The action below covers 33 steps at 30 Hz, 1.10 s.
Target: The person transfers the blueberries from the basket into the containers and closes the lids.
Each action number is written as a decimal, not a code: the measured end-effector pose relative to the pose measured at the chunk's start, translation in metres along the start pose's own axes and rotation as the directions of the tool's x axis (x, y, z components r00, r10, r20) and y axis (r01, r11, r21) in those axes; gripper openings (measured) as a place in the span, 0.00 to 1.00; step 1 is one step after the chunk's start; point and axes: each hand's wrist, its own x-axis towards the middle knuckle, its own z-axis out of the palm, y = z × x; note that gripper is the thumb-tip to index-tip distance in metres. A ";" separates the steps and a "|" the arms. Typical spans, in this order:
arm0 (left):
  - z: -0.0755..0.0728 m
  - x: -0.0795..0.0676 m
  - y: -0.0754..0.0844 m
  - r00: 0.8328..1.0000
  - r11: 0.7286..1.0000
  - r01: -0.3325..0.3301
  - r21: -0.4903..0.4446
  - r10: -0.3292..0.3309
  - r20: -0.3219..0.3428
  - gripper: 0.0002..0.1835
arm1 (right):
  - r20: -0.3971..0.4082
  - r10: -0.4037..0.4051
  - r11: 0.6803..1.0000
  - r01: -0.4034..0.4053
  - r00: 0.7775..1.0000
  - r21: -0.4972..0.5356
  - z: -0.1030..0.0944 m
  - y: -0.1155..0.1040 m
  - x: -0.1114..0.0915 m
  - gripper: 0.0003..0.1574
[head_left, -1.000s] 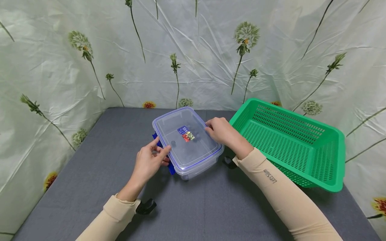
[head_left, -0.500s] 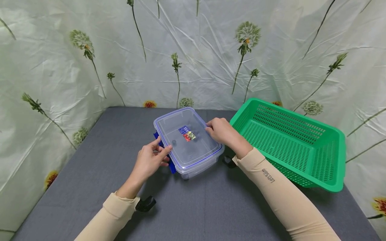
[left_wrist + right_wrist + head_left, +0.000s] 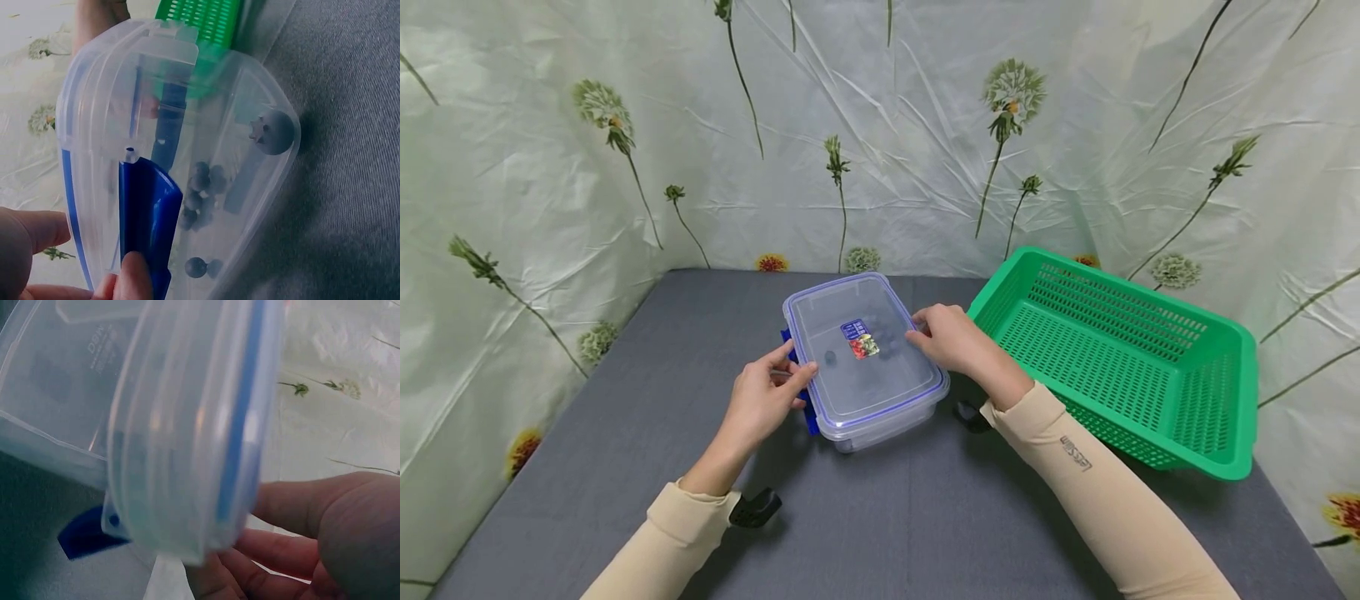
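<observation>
A clear plastic food container [image 3: 872, 392] with a blue-sealed lid and a fruit label lies on the grey table in the head view. Through its wall, the left wrist view shows several dark round berries that look like blueberries [image 3: 272, 132]. My left hand [image 3: 763, 392] pinches the container's left edge, thumb on the lid rim and fingers at a hanging blue latch [image 3: 147, 206]. On the opposite side, my right hand [image 3: 951, 337] grips the lid rim between thumb and curled fingers. Another blue latch [image 3: 90, 534] sticks out below that rim in the right wrist view.
A green perforated plastic basket [image 3: 1243, 400] stands on the right, close to my right forearm. The grey cloth-covered table [image 3: 865, 533] meets a flower-printed curtain [image 3: 910, 167] at the back and sides.
The container has shifted slightly left and toward me, turning a little clockwise. Both hands have kept their hold and moved with it.
</observation>
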 end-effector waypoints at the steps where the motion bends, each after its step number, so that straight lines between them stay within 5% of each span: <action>1: -0.001 0.000 0.000 1.000 1.000 -0.013 0.010 0.013 -0.005 0.38 | 0.002 -0.003 1.000 0.003 1.000 0.000 0.000 -0.001 -0.001 0.27; 11: -0.001 -0.001 -0.001 0.996 0.995 -0.076 0.062 0.078 -0.035 0.35 | -0.044 -0.020 1.000 0.020 0.999 -0.001 0.004 -0.003 -0.006 0.26; 28: -0.020 0.011 -0.009 0.996 0.997 -0.051 0.064 0.046 0.073 0.33 | -0.045 0.021 0.990 -0.015 0.999 0.139 0.019 0.003 -0.028 0.29; 33: -0.021 0.013 -0.010 0.997 0.996 0.027 0.086 -0.033 0.065 0.38 | -0.045 0.056 0.974 -0.045 0.997 0.222 0.031 0.011 -0.032 0.37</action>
